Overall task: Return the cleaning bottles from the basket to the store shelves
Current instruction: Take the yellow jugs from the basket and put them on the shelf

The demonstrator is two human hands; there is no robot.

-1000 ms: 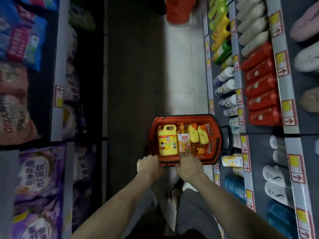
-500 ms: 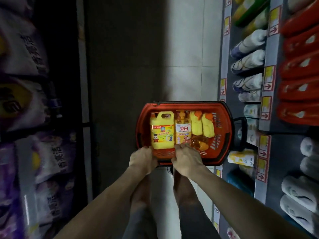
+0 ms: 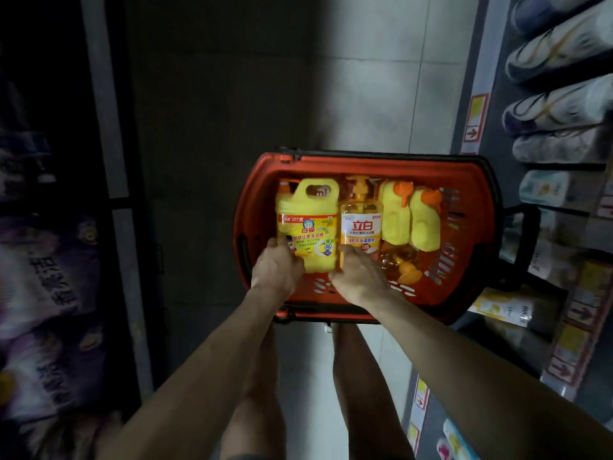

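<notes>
Red basket (image 3: 471,180) is sitting on the aisle floor, just beside the right-side shelf (image 3: 491,44), w/ the bottles lying inside. L hand (image 3: 277,268) is gripping the yellow jug (image 3: 306,227) at its lower corner, thumb on the label. R hand (image 3: 360,278) is curling round the base of the pump bottle (image 3: 361,227) next to it. Two yellow spray bottles (image 3: 394,217) are lying further right, touching.
</notes>
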